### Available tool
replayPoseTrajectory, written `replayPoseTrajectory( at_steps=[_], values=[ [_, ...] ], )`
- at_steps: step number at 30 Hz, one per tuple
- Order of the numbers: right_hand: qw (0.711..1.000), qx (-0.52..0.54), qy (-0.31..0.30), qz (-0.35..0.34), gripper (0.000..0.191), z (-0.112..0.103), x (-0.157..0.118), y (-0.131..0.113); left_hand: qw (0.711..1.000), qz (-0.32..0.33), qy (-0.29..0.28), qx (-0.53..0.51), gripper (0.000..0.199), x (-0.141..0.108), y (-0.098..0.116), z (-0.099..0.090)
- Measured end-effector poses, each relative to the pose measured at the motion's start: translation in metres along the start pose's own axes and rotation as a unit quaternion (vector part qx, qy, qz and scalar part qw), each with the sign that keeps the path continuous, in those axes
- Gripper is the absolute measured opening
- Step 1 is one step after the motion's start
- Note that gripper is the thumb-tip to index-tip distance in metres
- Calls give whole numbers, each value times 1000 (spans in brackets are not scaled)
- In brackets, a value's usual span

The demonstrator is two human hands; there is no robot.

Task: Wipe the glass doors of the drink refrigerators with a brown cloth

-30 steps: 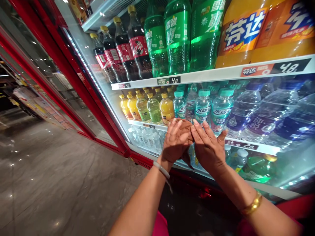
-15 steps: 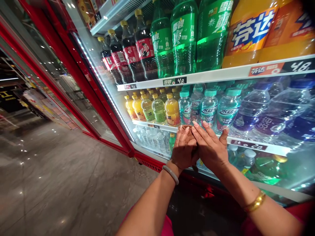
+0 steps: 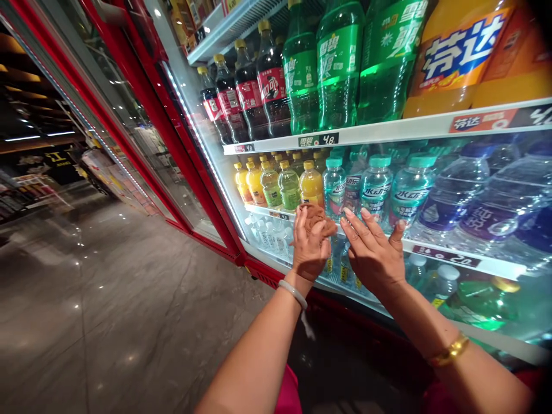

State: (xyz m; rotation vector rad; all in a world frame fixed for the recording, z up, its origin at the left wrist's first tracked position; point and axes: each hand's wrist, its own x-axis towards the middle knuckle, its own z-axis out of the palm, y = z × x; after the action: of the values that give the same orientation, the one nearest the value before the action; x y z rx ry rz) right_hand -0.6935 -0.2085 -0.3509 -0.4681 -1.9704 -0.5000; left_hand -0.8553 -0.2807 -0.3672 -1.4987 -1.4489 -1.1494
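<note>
A crumpled brown cloth [image 3: 317, 219] is bunched in my left hand [image 3: 309, 247], whose fingers curl around it. My right hand [image 3: 376, 247] is just to the right, fingers stretched out and thumb apart, with nothing in it. Its fingertips are near the white shelf edge [image 3: 414, 244] of a drinks fridge; whether they touch it I cannot tell. Behind the hands stand teal-capped drink bottles [image 3: 374, 187] and a yellow juice bottle [image 3: 311, 183].
On the shelf above are cola bottles [image 3: 272, 80], green soda bottles [image 3: 340, 69] and orange soda bottles [image 3: 457, 52]. Large water bottles [image 3: 455, 184] stand at right. The red door frame [image 3: 172, 138] slants along the left, beside a grey tiled floor [image 3: 121, 287].
My hands have come apart. The left, with the brown cloth, has moved slightly left, and more of the cloth shows. The view has shifted, so the fridge appears farther right.
</note>
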Motion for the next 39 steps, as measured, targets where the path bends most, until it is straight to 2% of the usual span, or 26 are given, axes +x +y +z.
replayPoseTrajectory(
  at_steps=[2,4,8,12,16,19,22,26,30,32,34,37,39],
  values=[
    [1000,1,1,3,69,1,0,-2,999,25,-26,2,54,-9,11,8],
    [1000,0,-4,7,69,1,1,-3,995,78,-57,-3,52,-10,12,11],
    [1000,-10,-23,2,66,-3,3,-3,988,137,-67,-29,51,9,-9,2],
    [999,-7,-16,-29,67,-7,3,2,990,127,-46,-31,50,19,-13,0],
    [998,13,-38,-47,68,-8,-2,8,993,115,-14,-14,59,1,-3,14],
    [997,21,-59,-48,71,-10,-7,10,988,153,-26,-14,53,-6,-12,18],
    [997,16,-62,-53,73,-11,-6,7,983,177,-43,-15,47,4,-33,10],
    [996,-1,-63,-64,74,-9,2,3,992,124,-7,-6,46,23,-55,-9],
    [996,-18,-49,-66,72,-1,9,-3,997,71,14,-29,45,21,-46,-11],
    [997,-26,-39,-57,70,4,10,-7,996,80,-5,-39,46,12,-36,-5],
    [998,-27,-31,-47,70,9,10,-12,991,120,-36,-46,47,5,-32,-1],
    [999,-24,-22,-35,71,14,9,-17,983,165,-62,-44,44,7,-44,-6],
    [999,-25,-16,-27,71,17,8,-20,991,127,-42,-27,41,15,-57,-15]
  ],
)
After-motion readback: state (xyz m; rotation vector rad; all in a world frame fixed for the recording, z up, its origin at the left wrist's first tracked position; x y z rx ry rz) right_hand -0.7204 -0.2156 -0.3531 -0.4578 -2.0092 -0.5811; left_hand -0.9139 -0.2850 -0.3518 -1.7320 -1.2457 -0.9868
